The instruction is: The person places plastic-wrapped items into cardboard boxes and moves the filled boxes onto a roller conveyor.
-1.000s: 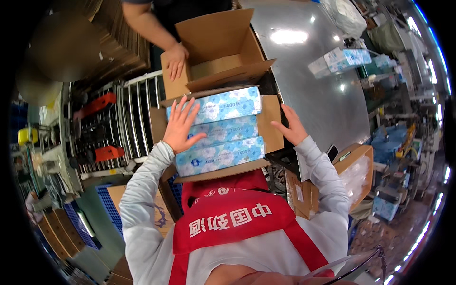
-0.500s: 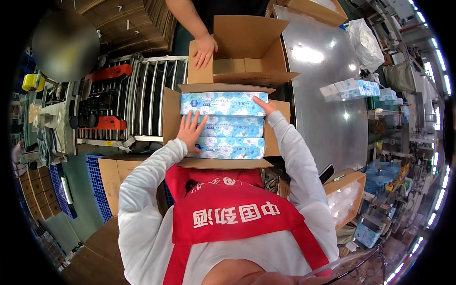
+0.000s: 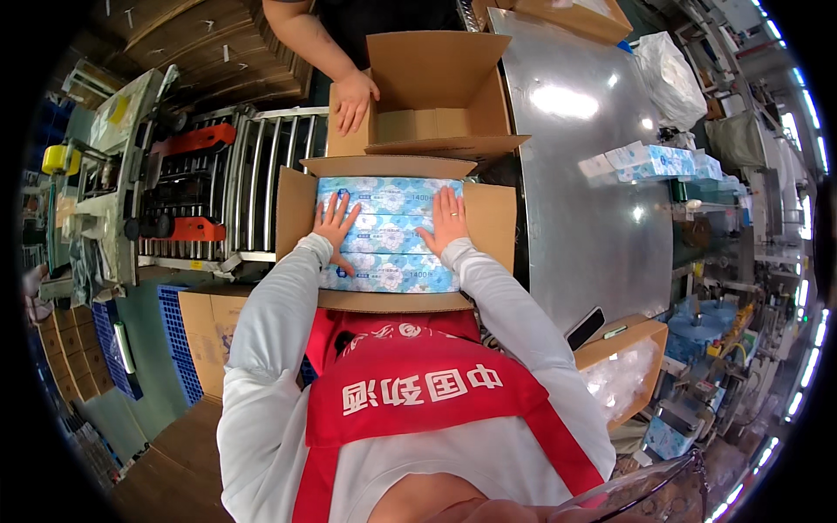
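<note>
Three blue floral tissue packs lie side by side in an open cardboard carton right in front of me: a far pack, a middle pack and a near pack. My left hand rests on the left ends of the packs, fingers spread, thumb down toward the near pack. On the right ends lies my right hand, palm down with fingers stretched over the far pack. Neither hand grips anything. The carton's flaps stand folded outward around the packs; whatever lies beneath the packs is hidden.
Just beyond stands a second open carton, with another person's hand on its left flap. A roller conveyor runs on the left, a metal table on the right. A phone sits by a box of clear plastic.
The far pack, raised and under my right hand before, now sits level with the others. My right hand has moved from its end to flat on top. Both cartons appear shifted slightly left.
</note>
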The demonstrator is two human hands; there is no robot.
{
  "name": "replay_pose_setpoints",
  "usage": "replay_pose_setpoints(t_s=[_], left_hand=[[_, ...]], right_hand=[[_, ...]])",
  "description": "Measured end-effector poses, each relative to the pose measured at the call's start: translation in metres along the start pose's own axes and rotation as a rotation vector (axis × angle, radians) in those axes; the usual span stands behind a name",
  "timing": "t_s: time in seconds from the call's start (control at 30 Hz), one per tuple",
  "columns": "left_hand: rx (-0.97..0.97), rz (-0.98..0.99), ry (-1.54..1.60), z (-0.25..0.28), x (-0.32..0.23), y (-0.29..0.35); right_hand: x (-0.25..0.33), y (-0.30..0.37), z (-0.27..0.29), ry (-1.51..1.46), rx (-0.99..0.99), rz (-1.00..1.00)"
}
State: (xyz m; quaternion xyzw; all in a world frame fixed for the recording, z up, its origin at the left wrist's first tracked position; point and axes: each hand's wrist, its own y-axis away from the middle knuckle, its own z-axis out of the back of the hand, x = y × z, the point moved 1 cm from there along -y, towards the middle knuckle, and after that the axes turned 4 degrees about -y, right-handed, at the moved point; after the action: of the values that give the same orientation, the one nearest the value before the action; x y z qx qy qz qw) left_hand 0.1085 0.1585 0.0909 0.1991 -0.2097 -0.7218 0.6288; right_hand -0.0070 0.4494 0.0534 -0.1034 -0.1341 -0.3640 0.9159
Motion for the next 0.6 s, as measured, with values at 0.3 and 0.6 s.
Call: replay_pose_setpoints(t_s=[0.3,0.6], left_hand=[[-0.489,0.724,0.639,-0.023,0.027,0.172],[0.217,-0.273,0.041,-0.037,-0.030,0.088]], right_hand=[[-0.111,0.126,0.035,-0.392,0.088,-1.135],[0.054,0.003,0.066,-0.146,0.636,-0.401]])
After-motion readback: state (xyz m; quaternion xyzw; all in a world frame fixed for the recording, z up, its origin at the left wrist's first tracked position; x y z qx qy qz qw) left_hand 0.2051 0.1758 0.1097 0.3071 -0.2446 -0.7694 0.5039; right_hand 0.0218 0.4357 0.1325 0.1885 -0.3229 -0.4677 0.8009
